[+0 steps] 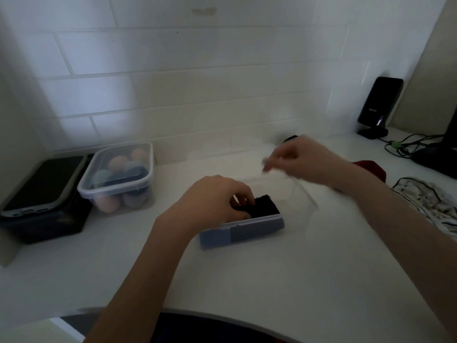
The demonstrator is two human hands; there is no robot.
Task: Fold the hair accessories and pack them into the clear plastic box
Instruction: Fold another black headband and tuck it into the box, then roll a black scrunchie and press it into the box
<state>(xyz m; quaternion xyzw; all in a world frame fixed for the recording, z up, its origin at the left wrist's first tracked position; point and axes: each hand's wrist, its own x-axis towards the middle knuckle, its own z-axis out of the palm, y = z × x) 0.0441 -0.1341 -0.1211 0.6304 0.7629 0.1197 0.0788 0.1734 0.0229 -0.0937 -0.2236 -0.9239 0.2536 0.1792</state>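
A clear plastic box (305,201) with a blue-grey front clasp stands in the middle of the white counter. A folded black hair accessory (265,206) lies inside it at the near left. My left hand (212,201) reaches into the box and pinches that black piece with thumb and fingers. My right hand (299,160) hovers blurred above the far side of the box, fingers loosely curled; I cannot tell whether it holds anything. A small dark item (290,138) peeks out behind it. A red piece of fabric (373,169) and a white-and-black patterned fabric (430,204) lie to the right.
A lidded clear container (118,179) of coloured round things stands at the left, beside a phone (42,184) on a dark box. At the far right are a black stand device (380,105), cables (405,144) and a dark base. A tiled wall (197,82) backs the counter.
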